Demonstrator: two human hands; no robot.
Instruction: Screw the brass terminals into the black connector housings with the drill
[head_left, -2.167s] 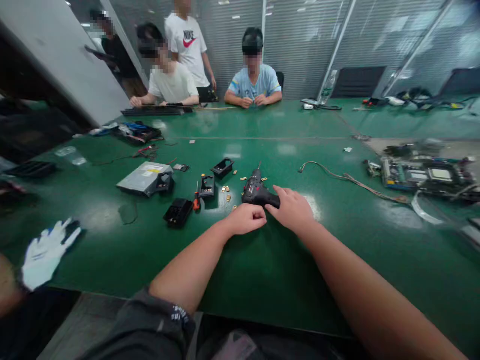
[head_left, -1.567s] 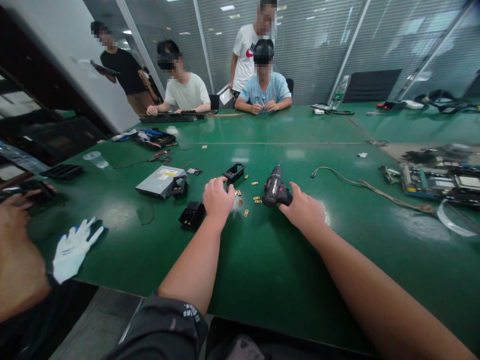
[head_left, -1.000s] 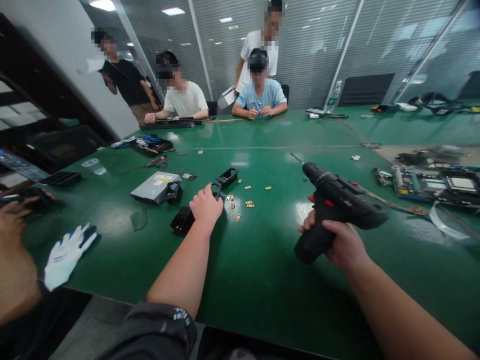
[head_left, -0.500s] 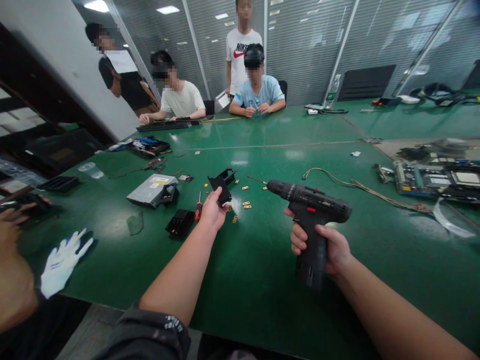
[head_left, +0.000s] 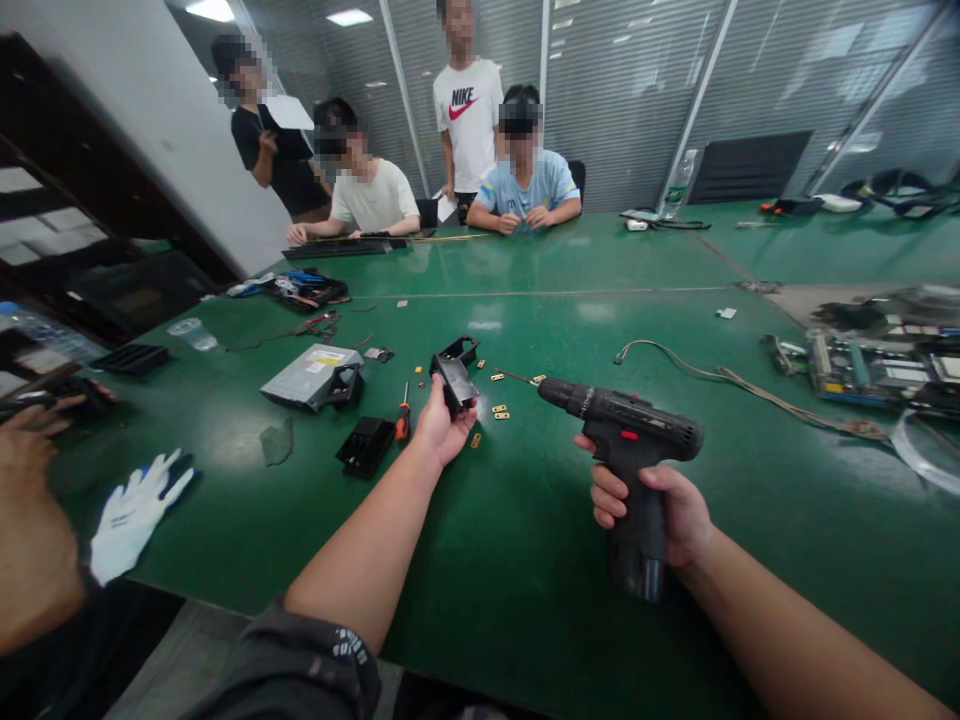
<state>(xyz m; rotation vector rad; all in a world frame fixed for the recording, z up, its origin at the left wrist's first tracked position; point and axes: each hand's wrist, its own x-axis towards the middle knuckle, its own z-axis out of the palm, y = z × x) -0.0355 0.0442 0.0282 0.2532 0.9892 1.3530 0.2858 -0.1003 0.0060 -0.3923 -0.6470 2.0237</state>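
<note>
My left hand (head_left: 444,430) is closed on a black plastic housing (head_left: 454,384), held above the green table (head_left: 517,540). Wrapped round the grip of a black cordless drill (head_left: 628,432) is my right hand (head_left: 675,510); the drill's long thin bit points left, toward the housing but apart from it. Several small brass-coloured plates (head_left: 500,411) lie between the two hands. Just left of my left hand are an orange-handled screwdriver (head_left: 403,420) and another black plastic housing (head_left: 365,446).
A silver disc drive (head_left: 309,375), a white glove (head_left: 135,515) and a plastic cup (head_left: 193,334) lie to the left. Circuit boards (head_left: 862,365) and a cable (head_left: 720,374) are at right. Co-workers sit and stand across the table; another person's arm (head_left: 34,530) reaches in at left.
My left hand has turned the black plastic housing so more of its top face shows. The drill stays in my right hand, slightly lower. The whole view has shifted a little.
</note>
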